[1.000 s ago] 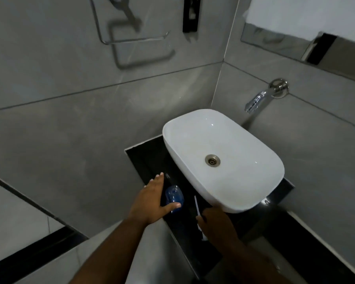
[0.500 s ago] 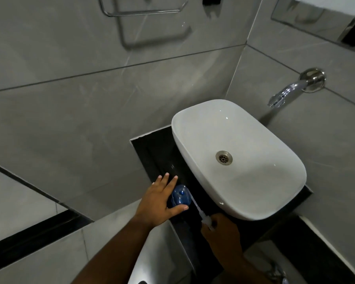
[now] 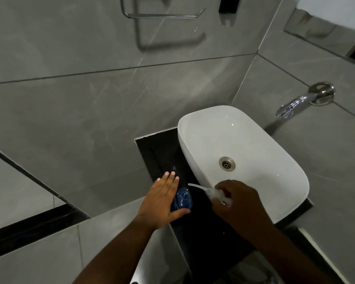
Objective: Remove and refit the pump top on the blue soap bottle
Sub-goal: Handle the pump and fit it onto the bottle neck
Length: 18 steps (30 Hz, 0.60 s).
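The blue soap bottle point(image 3: 182, 200) stands upright on the black counter point(image 3: 164, 152), left of the basin, its neck uncovered. My left hand point(image 3: 162, 199) wraps its left side, thumb in front and fingers stretched along its far side. My right hand point(image 3: 238, 203) holds the white pump top point(image 3: 219, 195) to the right of the bottle and apart from it. The pump's thin dip tube point(image 3: 196, 186) points left toward the bottle, its tip just above and right of the neck.
A white basin point(image 3: 254, 140) with a metal drain point(image 3: 227, 163) fills the counter's right side, close to my right hand. A chrome spout point(image 3: 291, 105) juts from the right wall. A towel ring point(image 3: 162, 13) hangs on the grey tiled wall behind.
My right hand has lifted the pump top up and to the right, so it now lies nearly level with the tube pointing at the bottle. My left hand stays on the bottle.
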### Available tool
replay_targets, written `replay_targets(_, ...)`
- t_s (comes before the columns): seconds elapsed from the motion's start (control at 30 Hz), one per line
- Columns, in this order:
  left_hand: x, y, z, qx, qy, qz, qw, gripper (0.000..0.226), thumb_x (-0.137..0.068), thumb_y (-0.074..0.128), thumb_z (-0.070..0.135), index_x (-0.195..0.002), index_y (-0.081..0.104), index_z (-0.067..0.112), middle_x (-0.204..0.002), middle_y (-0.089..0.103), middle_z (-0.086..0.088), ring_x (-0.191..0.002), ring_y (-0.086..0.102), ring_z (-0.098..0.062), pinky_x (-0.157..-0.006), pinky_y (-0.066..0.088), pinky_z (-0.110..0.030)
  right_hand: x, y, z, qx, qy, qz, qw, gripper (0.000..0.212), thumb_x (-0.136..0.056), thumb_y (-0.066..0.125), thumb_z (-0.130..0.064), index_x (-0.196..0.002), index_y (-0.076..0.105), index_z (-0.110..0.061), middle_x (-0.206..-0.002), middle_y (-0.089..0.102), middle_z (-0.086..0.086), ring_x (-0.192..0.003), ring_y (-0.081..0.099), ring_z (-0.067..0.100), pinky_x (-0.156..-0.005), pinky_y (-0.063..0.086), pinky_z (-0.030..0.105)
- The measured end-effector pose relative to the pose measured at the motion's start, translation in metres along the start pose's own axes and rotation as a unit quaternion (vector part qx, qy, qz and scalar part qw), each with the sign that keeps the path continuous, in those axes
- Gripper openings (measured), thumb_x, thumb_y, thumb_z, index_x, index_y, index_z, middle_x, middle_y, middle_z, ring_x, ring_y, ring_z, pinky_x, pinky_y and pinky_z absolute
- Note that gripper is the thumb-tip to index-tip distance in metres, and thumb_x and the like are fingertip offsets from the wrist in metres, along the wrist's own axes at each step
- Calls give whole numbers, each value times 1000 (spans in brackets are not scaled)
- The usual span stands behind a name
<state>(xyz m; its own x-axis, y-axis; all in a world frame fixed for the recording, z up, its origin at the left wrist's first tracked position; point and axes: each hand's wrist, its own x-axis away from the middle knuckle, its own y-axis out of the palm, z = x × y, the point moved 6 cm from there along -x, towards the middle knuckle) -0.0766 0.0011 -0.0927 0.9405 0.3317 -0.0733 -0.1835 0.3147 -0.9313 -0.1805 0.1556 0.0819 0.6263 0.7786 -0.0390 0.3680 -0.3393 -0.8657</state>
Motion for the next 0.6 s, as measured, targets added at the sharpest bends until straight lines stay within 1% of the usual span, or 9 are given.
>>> replay_targets(0.13, 1, 1, -1, 6, 0, -2, 1000, 102, -85, 28, 87, -155, -1, 19, -162, -7, -1, -147, -18, -13, -118, -7, -38, -14, -12, -18, 38, -48, -67, 996, 23, -76, 69, -34, -92, 63, -20, -75, 55, -12, -63, 49, -1, -57, 29, 11)
replay_targets(0.23, 2, 3, -2, 6, -3, 1, 1000, 101, -85, 28, 86, -155, -4, 19, -163, -8, -1, -147, -19, -13, -119, -7, -39, -19, -5, -25, 57, -56, -119, 990, 25, -76, 68, -35, -96, 61, -21, -78, 51, -12, -66, 47, 1, -57, 29, 12)
replay_targets(0.33, 2, 4, -3, 6, -5, 5, 1000, 101, -86, 29, 86, -154, -5, 20, -163, -7, -2, -147, -18, -13, -118, -7, -39, -23, 7, -30, 63, -57, -165, 983, 26, -77, 69, -35, -97, 60, -20, -81, 53, -9, -72, 50, 7, -59, 34, 14)
replay_targets(0.43, 2, 5, -3, 13, -8, 8, 1000, 101, -85, 30, 86, -154, -7, 22, -163, -7, -1, -147, -19, -12, -119, -5, -40, -32, 23, -36, 75, -68, -204, 974, 26, -76, 69, -34, -94, 62, -17, -83, 56, -2, -76, 55, 14, -59, 37, 18)
replay_targets(0.53, 1, 6, -2, 17, -10, 6, 1000, 100, -85, 30, 86, -153, -10, 24, -163, -8, 0, -147, -20, -11, -119, -5, -39, -47, 47, -40, 81, -70, -252, 962, 26, -77, 71, -28, -96, 63, -12, -94, 64, 8, -83, 59, 19, -67, 43, 22)
replay_targets(0.6, 1, 5, -2, 17, -11, 2, 1000, 100, -85, 30, 86, -153, -11, 25, -163, -8, 1, -147, -19, -12, -120, -3, -39, -57, 61, -42, 72, -71, -262, 960, 29, -77, 72, -23, -100, 61, -10, -98, 66, 11, -85, 61, 21, -71, 49, 25)
